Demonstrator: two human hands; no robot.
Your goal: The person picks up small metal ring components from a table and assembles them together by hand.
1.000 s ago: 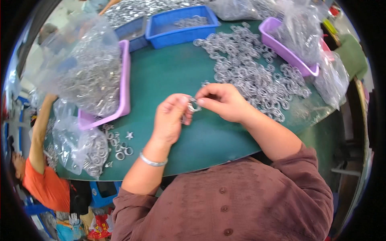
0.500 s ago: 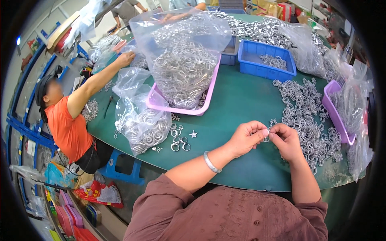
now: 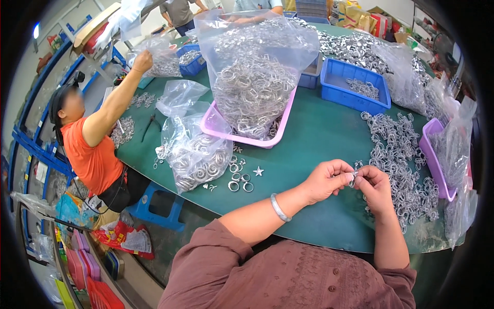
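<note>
My left hand (image 3: 328,181) and my right hand (image 3: 375,189) meet over the green table (image 3: 303,154), fingertips pinched together. Between them is a small silvery metal ring (image 3: 353,178), partly covered by the fingers. Close beside my right hand spreads a loose pile of similar metal rings (image 3: 399,154). A few bigger rings (image 3: 234,186) and a star-shaped metal piece (image 3: 258,171) lie to the left of my hands.
A pink tray (image 3: 278,138) supports a big clear bag of rings (image 3: 252,92); another bag of round parts (image 3: 198,162) lies left of it. Beyond are a blue bin (image 3: 355,99) and a purple basket (image 3: 436,165). A co-worker in orange (image 3: 98,159) sits at the left.
The whole view has shifted slightly, with the table things now further right. The co-worker's hand has lifted from the table items. My hands stay joined at the ring.
</note>
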